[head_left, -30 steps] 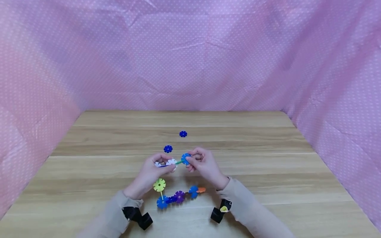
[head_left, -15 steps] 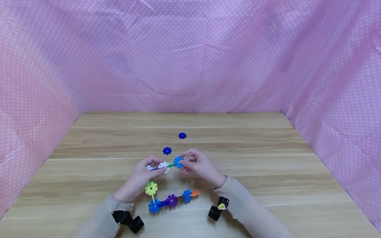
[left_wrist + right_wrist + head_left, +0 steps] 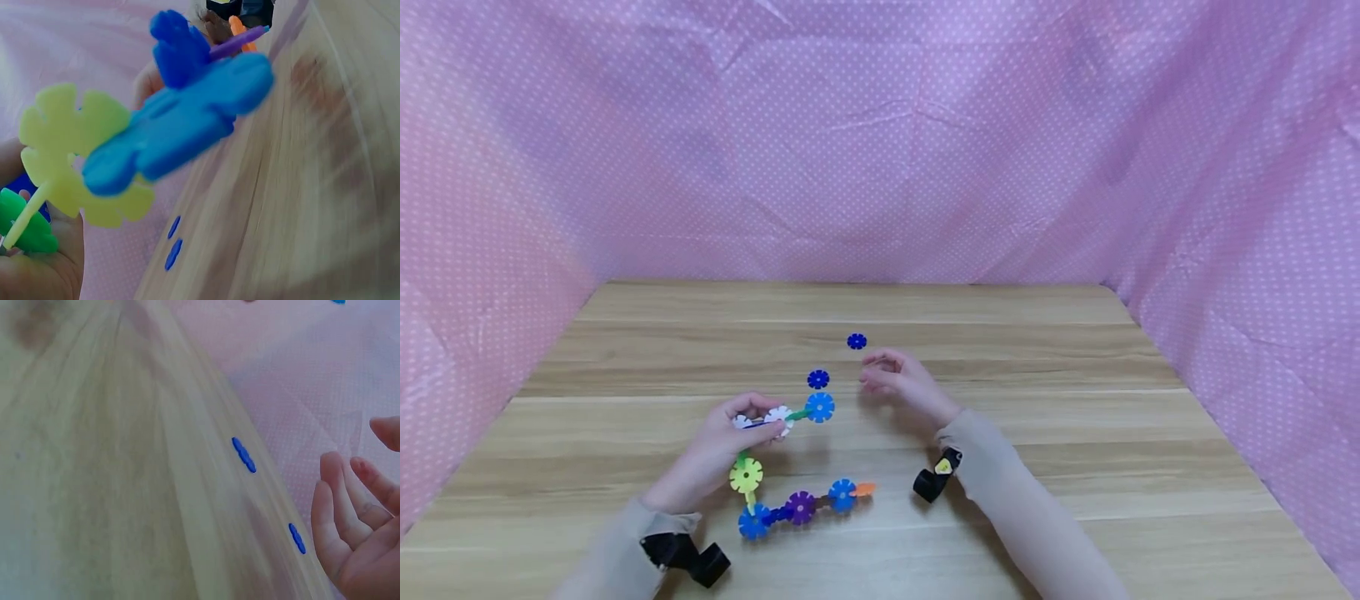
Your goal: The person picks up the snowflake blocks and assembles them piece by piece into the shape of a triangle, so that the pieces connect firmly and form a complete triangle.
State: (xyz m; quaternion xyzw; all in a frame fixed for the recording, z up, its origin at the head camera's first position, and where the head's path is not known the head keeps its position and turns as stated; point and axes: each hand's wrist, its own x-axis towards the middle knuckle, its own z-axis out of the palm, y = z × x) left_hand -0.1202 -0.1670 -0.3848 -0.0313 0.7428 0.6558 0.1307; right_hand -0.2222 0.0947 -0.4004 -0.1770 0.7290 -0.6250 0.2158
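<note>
My left hand [image 3: 715, 446] pinches a white notched disc [image 3: 777, 419] between thumb and fingers. That disc belongs to a chain of slotted plastic flower discs. One end runs past a green disc [image 3: 797, 415] to a light blue disc [image 3: 820, 407]. From the hand the other way hang a yellow disc [image 3: 56, 125], a blue disc [image 3: 181, 122], then a purple disc [image 3: 801, 507], another blue disc [image 3: 842, 495] and an orange disc [image 3: 865, 490]. Holding nothing, my right hand [image 3: 912, 390] hovers with bent, parted fingers, close to two loose dark blue discs.
The nearer loose dark blue disc [image 3: 818, 379] lies just beyond the chain's light blue end; the farther dark blue disc [image 3: 857, 342] is deeper on the wooden table [image 3: 1037, 350]. Pink dotted cloth [image 3: 880, 167] rises behind the table and along both sides.
My right hand has let go of the light blue disc and moved away, towards the loose discs. My left hand has carried the chain to the left.
</note>
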